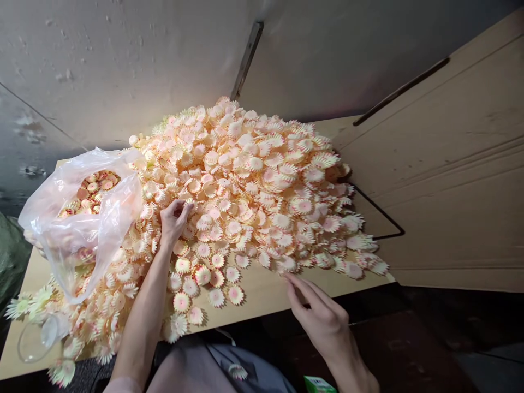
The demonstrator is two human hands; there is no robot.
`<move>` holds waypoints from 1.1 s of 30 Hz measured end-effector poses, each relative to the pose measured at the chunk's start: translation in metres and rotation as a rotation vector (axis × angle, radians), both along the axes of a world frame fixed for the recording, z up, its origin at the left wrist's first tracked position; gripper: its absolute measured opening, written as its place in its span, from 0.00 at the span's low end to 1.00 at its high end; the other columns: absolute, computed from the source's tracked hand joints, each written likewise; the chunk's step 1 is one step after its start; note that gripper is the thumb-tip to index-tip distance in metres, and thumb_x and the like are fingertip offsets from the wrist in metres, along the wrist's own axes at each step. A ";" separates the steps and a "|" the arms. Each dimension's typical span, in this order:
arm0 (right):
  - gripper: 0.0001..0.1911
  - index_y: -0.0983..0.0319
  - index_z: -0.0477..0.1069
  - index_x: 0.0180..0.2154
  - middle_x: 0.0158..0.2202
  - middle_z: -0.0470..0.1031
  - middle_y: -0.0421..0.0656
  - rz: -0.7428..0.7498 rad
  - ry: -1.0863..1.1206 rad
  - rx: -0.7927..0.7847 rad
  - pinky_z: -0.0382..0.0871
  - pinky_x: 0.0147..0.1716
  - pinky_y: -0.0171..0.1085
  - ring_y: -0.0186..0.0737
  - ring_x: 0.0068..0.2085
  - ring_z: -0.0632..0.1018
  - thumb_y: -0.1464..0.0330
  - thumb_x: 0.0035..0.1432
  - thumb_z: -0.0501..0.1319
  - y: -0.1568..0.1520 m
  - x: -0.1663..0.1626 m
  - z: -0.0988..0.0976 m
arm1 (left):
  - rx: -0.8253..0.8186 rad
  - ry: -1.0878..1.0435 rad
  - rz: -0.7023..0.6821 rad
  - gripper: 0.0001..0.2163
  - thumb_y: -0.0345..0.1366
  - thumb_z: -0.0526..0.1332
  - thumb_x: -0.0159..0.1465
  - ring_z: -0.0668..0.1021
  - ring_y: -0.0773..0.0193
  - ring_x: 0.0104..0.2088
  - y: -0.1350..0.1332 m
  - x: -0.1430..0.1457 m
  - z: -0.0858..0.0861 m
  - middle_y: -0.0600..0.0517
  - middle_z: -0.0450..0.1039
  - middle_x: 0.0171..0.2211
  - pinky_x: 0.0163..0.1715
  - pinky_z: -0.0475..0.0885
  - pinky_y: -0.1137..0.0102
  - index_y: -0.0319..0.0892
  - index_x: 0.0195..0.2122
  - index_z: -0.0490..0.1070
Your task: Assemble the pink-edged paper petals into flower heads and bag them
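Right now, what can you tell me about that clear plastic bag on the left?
The plastic bag is thin, clear and crinkled, with a glossy sheen. Its mouth gapes open toward the top, showing more of the same flower pieces inside. It slumps on the left of the board, leaning against and partly on the big flower heap. Neither hand touches it; the left hand is just beside it.

Single head-worn view, forward and down, close over board (262, 297).

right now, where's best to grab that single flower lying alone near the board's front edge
The flat fabric flower lies face up on the board, apart from the pile. Probably pinch its petal rim from the near, open side, sliding a fingertip under an edge; the right hand is closest.
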State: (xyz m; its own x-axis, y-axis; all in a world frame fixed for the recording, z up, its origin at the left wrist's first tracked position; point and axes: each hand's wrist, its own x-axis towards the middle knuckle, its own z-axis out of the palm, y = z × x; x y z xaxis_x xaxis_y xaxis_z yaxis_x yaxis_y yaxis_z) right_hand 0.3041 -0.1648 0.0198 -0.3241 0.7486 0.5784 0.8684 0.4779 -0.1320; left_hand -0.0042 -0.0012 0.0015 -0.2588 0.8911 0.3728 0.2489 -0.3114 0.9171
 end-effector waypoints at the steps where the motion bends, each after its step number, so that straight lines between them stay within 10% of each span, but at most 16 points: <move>1: 0.11 0.67 0.73 0.44 0.39 0.81 0.49 0.002 0.048 0.006 0.76 0.42 0.38 0.42 0.37 0.82 0.78 0.60 0.59 0.002 -0.004 0.007 | 0.006 0.023 0.013 0.12 0.43 0.64 0.60 0.68 0.72 0.20 0.001 0.000 -0.001 0.56 0.67 0.20 0.21 0.61 0.76 0.39 0.29 0.72; 12: 0.14 0.62 0.75 0.46 0.54 0.74 0.52 0.112 0.416 0.081 0.74 0.53 0.44 0.48 0.54 0.76 0.76 0.56 0.64 0.068 -0.076 0.085 | 0.167 0.137 0.026 0.09 0.40 0.64 0.61 0.75 0.66 0.31 0.004 -0.008 0.001 0.48 0.75 0.32 0.31 0.69 0.73 0.39 0.32 0.74; 17: 0.07 0.59 0.77 0.35 0.37 0.79 0.41 0.654 0.234 -0.865 0.75 0.45 0.32 0.35 0.41 0.80 0.75 0.58 0.62 0.011 -0.083 0.086 | 0.027 0.066 0.040 0.12 0.43 0.63 0.61 0.65 0.72 0.21 0.001 -0.003 -0.001 0.56 0.66 0.22 0.23 0.61 0.75 0.39 0.30 0.72; 21: 0.20 0.59 0.76 0.45 0.54 0.74 0.49 0.522 -0.270 -1.418 0.70 0.56 0.45 0.53 0.54 0.76 0.76 0.49 0.65 -0.062 -0.081 0.024 | 0.022 0.084 0.041 0.13 0.44 0.61 0.63 0.61 0.73 0.21 0.000 0.000 0.000 0.57 0.60 0.21 0.22 0.58 0.75 0.39 0.28 0.69; 24: 0.28 0.57 0.73 0.50 0.61 0.68 0.49 0.431 -0.369 -1.410 0.69 0.57 0.43 0.52 0.58 0.74 0.83 0.49 0.55 -0.099 -0.077 -0.018 | 0.016 0.098 0.029 0.14 0.44 0.60 0.63 0.60 0.73 0.21 0.000 0.001 0.002 0.58 0.57 0.20 0.22 0.57 0.75 0.39 0.26 0.68; 27: 0.24 0.56 0.76 0.38 0.44 0.79 0.43 0.415 -0.229 -1.279 0.76 0.44 0.35 0.43 0.43 0.81 0.85 0.47 0.52 -0.103 -0.069 -0.030 | -0.005 0.096 0.025 0.15 0.46 0.59 0.64 0.60 0.72 0.20 0.000 0.001 0.003 0.58 0.57 0.20 0.22 0.56 0.75 0.40 0.27 0.69; 33: 0.14 0.56 0.77 0.28 0.28 0.79 0.37 0.526 0.062 -1.055 0.74 0.33 0.30 0.37 0.33 0.80 0.79 0.55 0.58 -0.036 -0.053 0.033 | -0.020 0.086 0.025 0.18 0.49 0.57 0.65 0.62 0.72 0.20 -0.001 0.000 0.003 0.57 0.61 0.19 0.21 0.58 0.75 0.39 0.27 0.69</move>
State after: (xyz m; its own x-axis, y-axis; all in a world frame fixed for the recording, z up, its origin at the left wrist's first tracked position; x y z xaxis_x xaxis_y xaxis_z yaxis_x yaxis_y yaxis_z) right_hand 0.2507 -0.2006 0.0529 -0.7286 0.6484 -0.2207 0.5752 0.4044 -0.7110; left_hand -0.0042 -0.0019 0.0043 -0.2490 0.8921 0.3770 0.3342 -0.2862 0.8980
